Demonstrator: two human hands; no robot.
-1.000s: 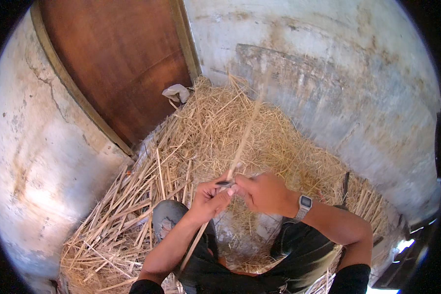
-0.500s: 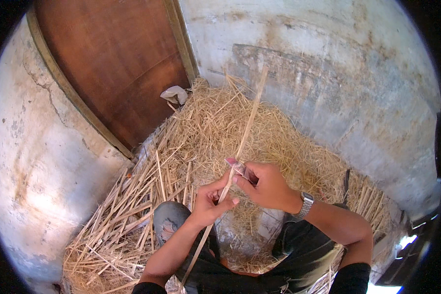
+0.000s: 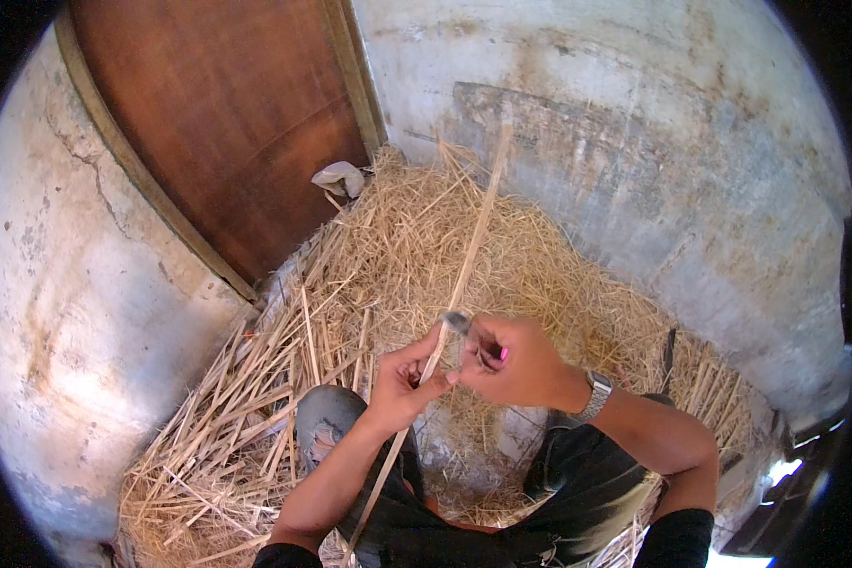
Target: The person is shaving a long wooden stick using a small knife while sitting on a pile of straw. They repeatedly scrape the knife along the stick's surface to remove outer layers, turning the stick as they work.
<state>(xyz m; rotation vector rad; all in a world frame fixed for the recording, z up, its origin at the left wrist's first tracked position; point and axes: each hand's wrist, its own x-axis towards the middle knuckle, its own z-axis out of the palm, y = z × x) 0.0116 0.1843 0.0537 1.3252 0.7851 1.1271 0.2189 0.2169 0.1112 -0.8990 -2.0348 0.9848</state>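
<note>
A long, pale bamboo strip (image 3: 474,239) slants from my lap up toward the far wall. My left hand (image 3: 402,386) is closed round its middle, with the thumb along the near side. Just to the right, my right hand (image 3: 514,363) is closed on a small blade (image 3: 456,323) whose grey tip is at the strip, above my left fingers. A bit of pink shows between the right fingers; the rest of this tool is hidden in the grip. The blade's tip is blurred.
Curly shavings (image 3: 417,227) are heaped ahead of me against the stained wall (image 3: 672,161). Many cut strips (image 3: 227,417) lie at the left. A brown door (image 3: 218,123) stands at the far left, with a crumpled pale bag (image 3: 338,177) beside it. My knees flank the work.
My right hand has turned, so the blade's end now looks grey instead of pink and pale. The strip's far end has tilted slightly left; my left hand still grips it.
</note>
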